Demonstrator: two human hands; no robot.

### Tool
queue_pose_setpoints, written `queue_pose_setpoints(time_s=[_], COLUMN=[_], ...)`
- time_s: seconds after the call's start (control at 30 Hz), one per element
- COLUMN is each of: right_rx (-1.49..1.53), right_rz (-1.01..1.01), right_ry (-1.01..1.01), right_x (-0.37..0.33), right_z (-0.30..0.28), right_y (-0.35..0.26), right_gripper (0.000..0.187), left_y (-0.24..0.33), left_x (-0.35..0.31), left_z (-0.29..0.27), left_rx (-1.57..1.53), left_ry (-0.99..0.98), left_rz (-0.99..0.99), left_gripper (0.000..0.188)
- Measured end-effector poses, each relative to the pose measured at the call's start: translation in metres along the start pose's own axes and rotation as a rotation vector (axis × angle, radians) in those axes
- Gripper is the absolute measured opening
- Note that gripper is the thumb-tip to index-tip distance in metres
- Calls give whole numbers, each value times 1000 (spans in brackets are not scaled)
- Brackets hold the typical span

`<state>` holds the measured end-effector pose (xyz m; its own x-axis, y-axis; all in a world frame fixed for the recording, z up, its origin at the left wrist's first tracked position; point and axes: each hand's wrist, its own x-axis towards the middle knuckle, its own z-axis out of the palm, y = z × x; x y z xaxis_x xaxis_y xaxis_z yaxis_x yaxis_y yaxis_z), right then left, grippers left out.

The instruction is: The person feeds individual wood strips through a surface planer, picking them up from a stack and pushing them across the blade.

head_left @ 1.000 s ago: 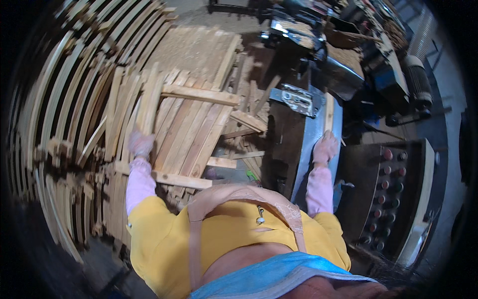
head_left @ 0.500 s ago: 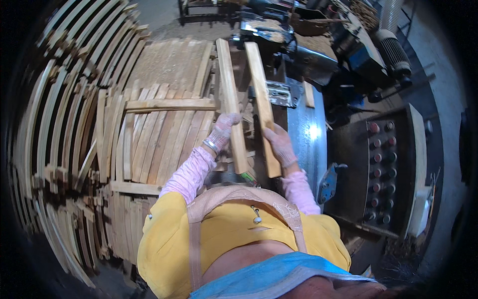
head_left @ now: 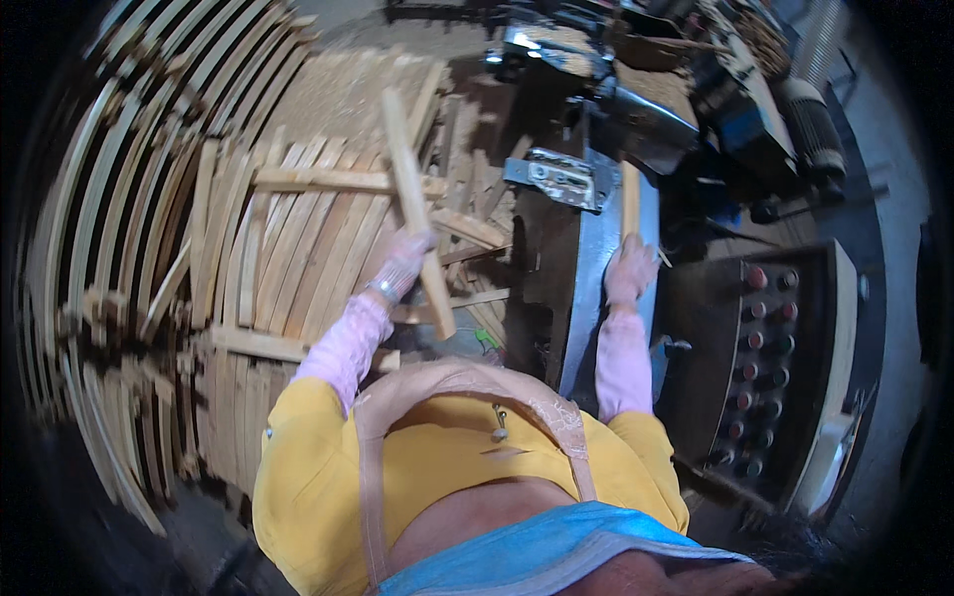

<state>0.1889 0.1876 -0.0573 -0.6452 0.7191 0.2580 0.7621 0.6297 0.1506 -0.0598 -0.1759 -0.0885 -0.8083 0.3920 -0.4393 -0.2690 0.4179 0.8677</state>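
Observation:
My left hand, in a knit glove, grips a long wooden strip near its lower half. The strip stands out tilted above the stacked wood, slightly blurred. To the right, my right hand, also gloved, is closed over the near end of a narrower wooden strip. That strip lies along the right side of the machine's grey metal table. How far it runs beneath my hand is hidden. A metal bracket is fixed across the table's far part.
Rows of stacked strips fill the left, with crosspieces over them. Loose offcuts lie between the stack and the machine. A control panel with several round buttons stands at right. A motor sits far right.
My left hand has moved left with its strip. My right hand has shifted right, from a long strip held in the air to the one on the metal table.

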Motion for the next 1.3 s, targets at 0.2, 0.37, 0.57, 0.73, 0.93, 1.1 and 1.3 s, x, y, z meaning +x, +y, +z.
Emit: queue_pose_setpoints(time_s=[0.2, 0.37, 0.57, 0.73, 0.93, 1.1, 1.3], right_rx=[1315, 1565, 767, 83, -1, 221, 1432], right_rz=[-188, -37, 64, -187, -138, -98, -282], right_ry=[-205, -805, -316, 151, 204, 125, -659], right_x=[25, -68, -128, -193, -31, 41, -67], right_z=[-30, -81, -97, -49, 4, 48, -78], right_y=[-119, -171, -9, 56, 14, -2, -185], right_gripper=[26, 40, 40, 46, 24, 11, 50], left_y=[8, 23, -40, -89, -153, -78, 33], left_x=[11, -34, -132, -169, -160, -178, -143], left_z=[32, 41, -169, -270, -306, -319, -219], left_rx=[-5, 314, 923, 1310, 1513, 1496, 878], left_ry=[29, -178, -395, -217, -271, -146, 212], left_rz=[352, 496, 688, 210, 299, 197, 127], left_gripper=[47, 61, 88, 77, 58, 52, 64])
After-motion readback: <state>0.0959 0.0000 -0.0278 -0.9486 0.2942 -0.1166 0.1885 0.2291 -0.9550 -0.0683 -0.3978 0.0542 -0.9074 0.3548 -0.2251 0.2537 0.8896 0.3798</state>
